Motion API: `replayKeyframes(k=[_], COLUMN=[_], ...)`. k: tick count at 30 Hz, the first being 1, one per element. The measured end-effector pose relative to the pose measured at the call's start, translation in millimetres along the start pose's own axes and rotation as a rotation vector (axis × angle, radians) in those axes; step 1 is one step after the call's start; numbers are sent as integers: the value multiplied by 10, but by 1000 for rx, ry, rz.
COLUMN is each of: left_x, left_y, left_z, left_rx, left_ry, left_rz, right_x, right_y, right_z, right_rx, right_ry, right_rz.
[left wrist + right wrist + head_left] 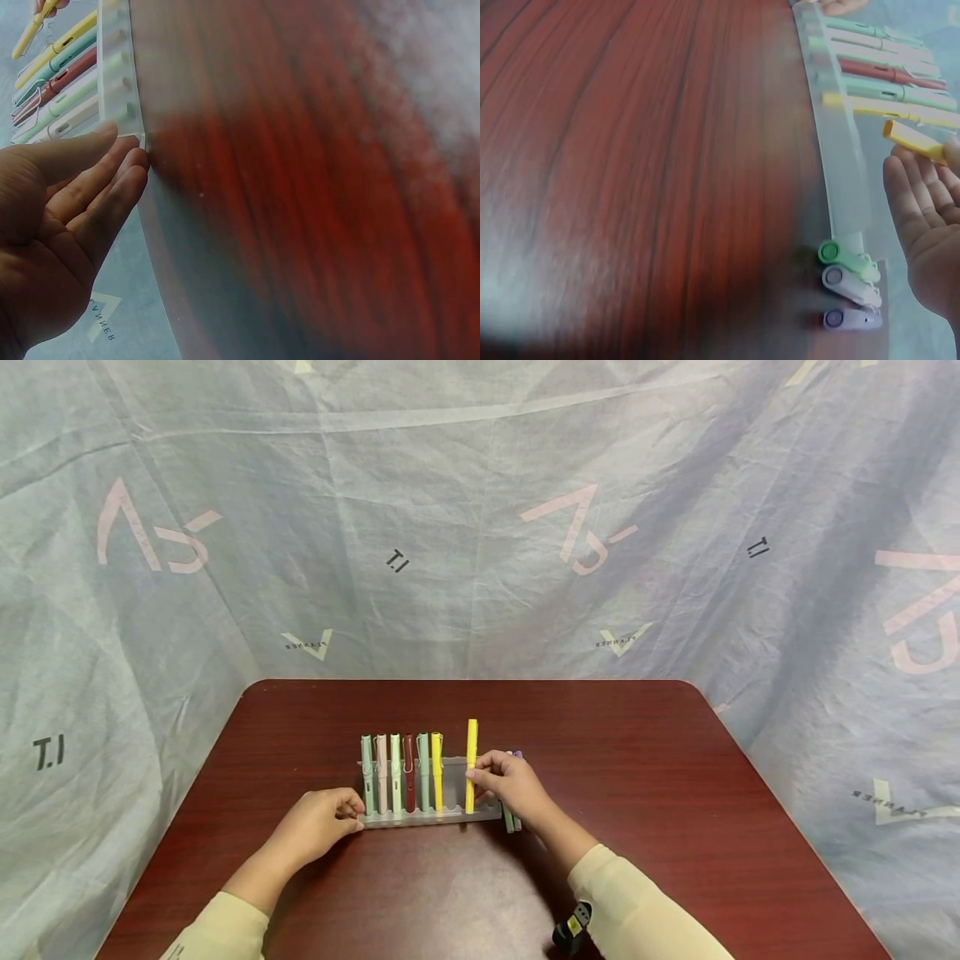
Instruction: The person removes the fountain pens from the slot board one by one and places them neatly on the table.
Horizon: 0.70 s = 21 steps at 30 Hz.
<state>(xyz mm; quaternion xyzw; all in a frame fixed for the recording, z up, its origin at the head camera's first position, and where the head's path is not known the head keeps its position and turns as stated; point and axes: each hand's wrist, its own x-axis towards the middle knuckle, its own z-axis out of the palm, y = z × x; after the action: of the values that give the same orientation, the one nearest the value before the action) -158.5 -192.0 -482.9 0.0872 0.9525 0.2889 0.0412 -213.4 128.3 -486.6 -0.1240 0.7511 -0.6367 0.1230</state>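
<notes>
A clear pen rack (453,785) stands on the table, holding a row of pens: teal, pink, pale green, dark red (409,777), teal and yellow (437,768) from left to right. My left hand (318,822) holds the rack's left end, thumb and fingertips at its corner in the left wrist view. With thumb and fingers, my right hand (517,785) pinches another yellow pen (472,743), upright over the right part of the rack. A gap separates this pen from the row. In the right wrist view its yellow end (911,141) sticks out past the fingers.
Beyond the rack's right end lie a green pen (831,252), a pale lilac pen (847,283) and a purple pen (853,319). A small black device (572,928) is beside the right sleeve. Printed grey cloth (465,527) hangs behind the dark red table (637,760).
</notes>
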Motion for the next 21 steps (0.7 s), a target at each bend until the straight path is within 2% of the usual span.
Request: replayKeyframes(k=[10,21], left_x=[-5,-2], left_y=[6,0], left_z=[3,6], left_rx=[5,5], left_ry=[3,0], left_rz=[5,-1], right_x=[-59,-106], right_y=[56,57], right_z=[-176,-417], right_rx=[-58,-27], right_ry=[26,58], right_rz=[22,20])
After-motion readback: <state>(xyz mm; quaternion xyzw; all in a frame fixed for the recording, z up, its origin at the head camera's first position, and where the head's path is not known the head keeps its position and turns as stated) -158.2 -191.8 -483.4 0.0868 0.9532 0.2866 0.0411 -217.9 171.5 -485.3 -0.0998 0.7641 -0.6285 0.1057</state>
